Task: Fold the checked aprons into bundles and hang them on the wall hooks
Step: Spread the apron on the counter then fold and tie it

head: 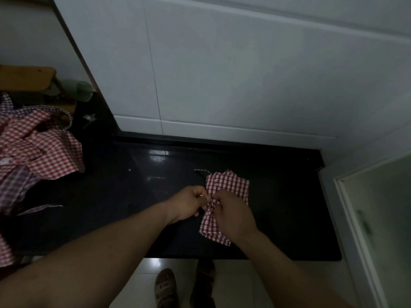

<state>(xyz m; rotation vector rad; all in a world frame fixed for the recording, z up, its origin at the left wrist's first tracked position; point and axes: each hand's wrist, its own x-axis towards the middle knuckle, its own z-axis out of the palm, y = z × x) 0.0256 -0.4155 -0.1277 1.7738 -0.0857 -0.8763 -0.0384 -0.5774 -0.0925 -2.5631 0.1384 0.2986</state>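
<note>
**Cinching the bundle at its waist**

Head view: the folded apron [229,185] is lying toward the right end of the black counter [133,196], gathered at its middle. The left hand [189,203] and right hand [233,215] are both pinching that gathered cloth with curled fingers. They are probably tying it, so pulling evenly outward while holding the folds flat should be giving a tight bundle. The unfolded aprons [44,147] are lying at the counter's left end. Fingers are hiding any knot, dim light is blurring detail, and no wall hooks are showing.
</note>
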